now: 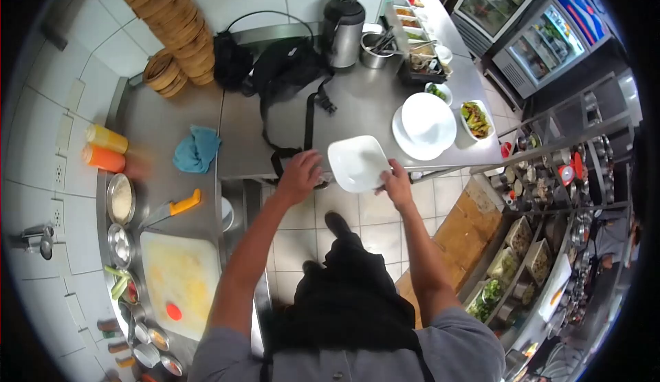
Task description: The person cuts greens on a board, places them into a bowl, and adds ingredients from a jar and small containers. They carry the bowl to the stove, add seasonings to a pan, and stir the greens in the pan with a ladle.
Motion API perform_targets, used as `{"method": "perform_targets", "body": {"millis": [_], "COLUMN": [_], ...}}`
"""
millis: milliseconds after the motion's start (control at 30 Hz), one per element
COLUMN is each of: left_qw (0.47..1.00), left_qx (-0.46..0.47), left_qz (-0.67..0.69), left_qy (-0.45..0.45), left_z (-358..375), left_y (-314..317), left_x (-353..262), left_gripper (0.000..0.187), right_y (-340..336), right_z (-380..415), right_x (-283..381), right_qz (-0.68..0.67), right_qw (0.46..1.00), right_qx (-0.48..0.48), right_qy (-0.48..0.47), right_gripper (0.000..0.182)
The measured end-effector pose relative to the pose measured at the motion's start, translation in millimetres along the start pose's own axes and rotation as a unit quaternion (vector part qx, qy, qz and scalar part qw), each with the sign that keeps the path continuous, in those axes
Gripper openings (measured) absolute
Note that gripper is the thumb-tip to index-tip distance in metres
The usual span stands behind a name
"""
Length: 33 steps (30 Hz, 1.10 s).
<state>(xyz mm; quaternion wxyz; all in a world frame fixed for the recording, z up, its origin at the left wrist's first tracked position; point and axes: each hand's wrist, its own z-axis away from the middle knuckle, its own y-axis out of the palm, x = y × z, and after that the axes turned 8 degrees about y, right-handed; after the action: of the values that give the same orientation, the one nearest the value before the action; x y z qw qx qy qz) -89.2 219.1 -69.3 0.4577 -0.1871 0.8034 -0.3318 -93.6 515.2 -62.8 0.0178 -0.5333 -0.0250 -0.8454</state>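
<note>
My right hand (397, 185) grips the lower right edge of a white square dish (359, 163), which is held just off the metal counter's front edge. Nothing shows inside the dish. To its left, my left hand (300, 176) is apart from the dish, with loosely curved fingers and nothing visible in them. Black straps (309, 126) of a bag (292, 69) lie on the counter close behind that hand. Right of the dish, a white bowl (427, 121) sits on a white round plate (407, 149).
A white dish of green vegetables (476, 119) stands at the counter's right corner. On the left counter are a knife (180, 204), a cutting board (180, 279) and a blue cloth (197, 149). Bamboo steamers (175, 24) are stacked behind. A metal pitcher (344, 33) stands at the back.
</note>
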Motion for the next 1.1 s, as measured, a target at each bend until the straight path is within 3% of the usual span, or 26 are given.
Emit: {"method": "perform_targets", "body": {"millis": [67, 133, 167, 233, 267, 333, 367, 400, 433, 467, 533, 567, 600, 667, 733, 767, 800, 867, 900, 967, 1000, 1067, 1100], "left_qw": [0.998, 0.993, 0.994, 0.972, 0.969, 0.982, 0.983, 0.976, 0.982, 0.987, 0.99, 0.989, 0.986, 0.992, 0.98, 0.964, 0.948, 0.904, 0.878, 0.825, 0.788, 0.721, 0.704], "left_qx": [0.008, 0.004, 0.005, -0.064, -0.07, -0.022, -0.01, 0.001, 0.006, 0.01, 0.039, 0.024, 0.001, -0.08, -0.118, -0.152, -0.169, -0.214, -0.236, -0.295, -0.318, -0.408, -0.427], "left_qz": [-0.062, -0.079, -0.074, -0.035, -0.038, -0.038, 0.041, 0.12, 0.105, 0.09, 0.003, 0.031, 0.054, 0.045, 0.101, 0.093, 0.091, 0.059, 0.028, -0.001, -0.002, 0.011, 0.003], "left_qy": [0.032, -0.083, -0.082, -0.224, -0.232, -0.182, -0.181, -0.179, -0.158, -0.134, -0.136, -0.143, -0.159, -0.088, -0.125, -0.195, -0.254, -0.365, -0.415, -0.482, -0.527, -0.56, -0.567], "left_z": [-18.2, -42.3, -53.9, -71.8, -72.0, -69.3, -76.3, -85.4, -87.8, -90.7, -95.2, -95.1, -91.5, -73.6, -28.0, 4.7, 48.1, 148.3, 201.1, 297.8, 333.4, 411.7, 440.6], "left_y": [17.6, 6.8, -3.6, -26.5, -26.0, -21.7, -19.0, -12.0, 5.9, 26.2, 54.8, 69.9, 78.3, 80.5, 53.3, 47.1, 40.8, 57.8, 78.3, 110.7, 122.9, 152.4, 168.6], "left_x": [46.7, 62.6, 60.1, 49.3, 47.1, 34.9, 11.6, -15.4, -20.6, -20.8, -24.6, -21.3, -20.3, -36.6, -79.5, -105.2, -134.7, -192.4, -219.4, -302.9, -355.9, -455.4, -498.9], "left_gripper": [0.04, 0.043, 0.043, 0.046, 0.046, 0.047, 0.048, 0.049, 0.051, 0.052, 0.056, 0.055, 0.054, 0.066, 0.074, 0.068, 0.064, 0.057, 0.054, 0.052, 0.051, 0.048, 0.048], "right_y": [2.6, 0.1, 0.5, -3.6, -8.6, -28.2, -40.3, -54.4, -64.7, -70.6, -73.2, -70.4, -71.9, -98.9, -121.9, -92.3, -70.4, -48.4, -45.3, -14.2, -6.1, 26.2, 31.6], "right_z": [-31.1, -55.6, -61.4, -58.8, -53.2, -42.6, -48.8, -58.5, -65.3, -70.6, -82.9, -83.0, -83.8, -107.7, -127.1, -98.2, -56.2, -24.8, -29.1, 39.5, 80.9, 178.6, 209.4], "right_x": [-8.2, -7.4, -7.3, -1.7, -0.6, -1.5, -4.8, -15.4, -24.6, -28.0, -27.2, -23.1, -34.1, -68.3, -118.0, -99.3, -86.7, -130.1, -176.2, -212.6, -227.8, -262.7, -283.6], "right_qz": [-0.088, -0.07, -0.087, -0.134, -0.13, -0.21, -0.204, -0.304, -0.399, -0.391, -0.432, -0.401, -0.405, -0.352, -0.209, -0.15, -0.082, -0.025, 0.049, 0.042, 0.068, 0.284, 0.301], "right_qw": [0.996, 0.997, 0.995, 0.991, 0.991, 0.972, 0.973, 0.944, 0.904, 0.907, 0.886, 0.904, 0.909, 0.935, 0.933, 0.988, 0.996, 0.983, 0.943, 0.854, 0.837, 0.762, 0.747], "right_qx": [-0.013, 0.036, 0.042, 0.018, 0.029, -0.023, -0.009, -0.039, -0.07, -0.056, -0.122, -0.125, -0.103, -0.045, 0.207, -0.007, 0.028, 0.132, 0.292, 0.358, 0.387, 0.463, 0.48], "right_qy": [0.006, 0.024, 0.013, 0.001, 0.004, 0.099, 0.104, 0.121, 0.137, 0.144, 0.114, 0.083, -0.014, -0.014, -0.205, -0.022, -0.013, 0.122, 0.149, 0.376, 0.382, 0.353, 0.348], "right_gripper": [0.042, 0.044, 0.043, 0.041, 0.041, 0.042, 0.042, 0.039, 0.037, 0.037, 0.04, 0.038, 0.034, 0.032, 0.038, 0.049, 0.054, 0.044, 0.038, 0.031, 0.031, 0.023, 0.023]}}
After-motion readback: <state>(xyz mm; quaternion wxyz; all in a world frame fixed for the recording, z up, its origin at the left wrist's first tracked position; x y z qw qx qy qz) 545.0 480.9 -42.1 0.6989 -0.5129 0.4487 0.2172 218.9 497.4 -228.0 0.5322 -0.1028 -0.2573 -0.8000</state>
